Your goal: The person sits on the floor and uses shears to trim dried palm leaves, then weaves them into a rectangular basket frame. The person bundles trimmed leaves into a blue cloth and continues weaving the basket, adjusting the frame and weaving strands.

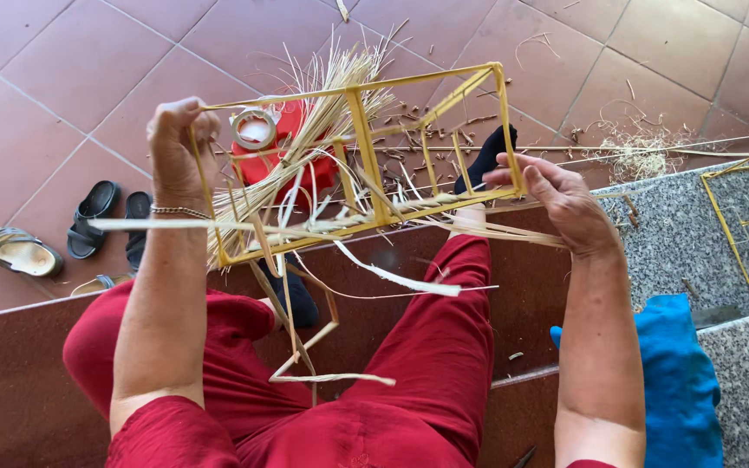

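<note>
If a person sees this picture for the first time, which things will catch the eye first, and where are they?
In the middle, a yellow box-shaped frame is held up by both hands: the left hand grips its left edge, the right hand its right corner. Pale straw strips fan out through the frame and hang over the red trousers. At the left, dark sandals lie on the red floor tiles.

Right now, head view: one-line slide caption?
Both hands, left and right, grip a yellow frame threaded with straw strips.
</note>
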